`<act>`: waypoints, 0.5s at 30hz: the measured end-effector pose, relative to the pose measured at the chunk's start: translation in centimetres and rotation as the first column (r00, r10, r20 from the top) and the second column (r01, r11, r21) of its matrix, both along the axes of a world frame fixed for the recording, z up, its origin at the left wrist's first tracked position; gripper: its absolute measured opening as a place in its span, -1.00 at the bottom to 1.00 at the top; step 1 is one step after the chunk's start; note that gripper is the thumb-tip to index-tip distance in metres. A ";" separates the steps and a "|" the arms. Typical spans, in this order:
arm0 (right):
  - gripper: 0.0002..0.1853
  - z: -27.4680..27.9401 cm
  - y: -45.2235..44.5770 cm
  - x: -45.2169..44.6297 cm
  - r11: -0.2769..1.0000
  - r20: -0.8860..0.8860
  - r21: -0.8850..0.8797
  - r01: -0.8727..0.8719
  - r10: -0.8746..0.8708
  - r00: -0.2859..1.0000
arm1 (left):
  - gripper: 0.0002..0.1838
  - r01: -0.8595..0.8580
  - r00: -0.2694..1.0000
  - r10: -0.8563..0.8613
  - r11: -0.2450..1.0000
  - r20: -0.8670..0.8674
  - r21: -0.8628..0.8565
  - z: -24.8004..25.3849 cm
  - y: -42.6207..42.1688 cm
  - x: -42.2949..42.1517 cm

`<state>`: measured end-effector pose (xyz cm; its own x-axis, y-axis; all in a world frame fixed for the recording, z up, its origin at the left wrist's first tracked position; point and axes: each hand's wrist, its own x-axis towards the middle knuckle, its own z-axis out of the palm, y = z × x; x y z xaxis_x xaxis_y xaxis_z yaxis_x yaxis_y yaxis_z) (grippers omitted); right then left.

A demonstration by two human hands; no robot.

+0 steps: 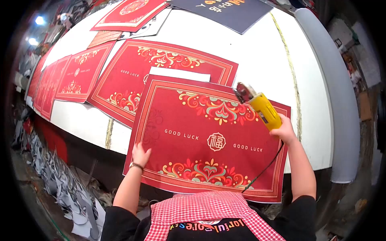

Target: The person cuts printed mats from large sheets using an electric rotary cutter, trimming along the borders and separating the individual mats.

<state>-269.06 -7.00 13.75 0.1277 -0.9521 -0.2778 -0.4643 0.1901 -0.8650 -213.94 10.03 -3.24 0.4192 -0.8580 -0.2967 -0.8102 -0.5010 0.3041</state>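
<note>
A red mat (pixel 249 128) printed with "GOOD LUCK" and gold floral borders lies in front of me, its near edge reaching my apron. On its left side rests my left hand (pixel 140 156), fingers stretched out and thumb apart. My right hand (pixel 284 128) is wrapped round the yellow body of an electric rotary cutter (pixel 265 111). The cutter's metal head (pixel 244 93) is over the mat's far right part; whether the blade touches the mat I cannot tell. A dark cord (pixel 263 170) runs from near my right hand across the mat toward me.
A similar red mat (pixel 120 80) lies partly under the front one, with a white strip (pixel 181 74) between. More red mats (pixel 80 76) overlap at left. A dark mat (pixel 225 14) lies at the far side. A grey roll (pixel 333 100) borders the white table (pixel 265 60); scraps (pixel 64 184) are piled lower left.
</note>
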 end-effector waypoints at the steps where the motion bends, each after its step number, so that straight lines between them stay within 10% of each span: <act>1: -0.32 -1.1 -2.9 0.2 0.989 -0.037 -0.077 -0.129 0.126 0.991 | -0.16 -0.044 0.999 0.043 0.999 0.027 0.010 -0.7 -2.3 -1.4; 6: -0.36 -3.8 -13.1 4.7 0.928 -0.585 -0.073 -0.365 0.256 0.769 | 0.30 -0.170 0.977 0.204 0.926 -0.067 0.337 -1.0 -11.1 -6.1; 15: -0.48 -7.1 -21.2 9.0 0.861 -0.765 0.066 -0.505 0.369 0.528 | 0.56 -0.236 0.970 0.237 0.843 0.061 0.483 -2.4 -11.9 -7.3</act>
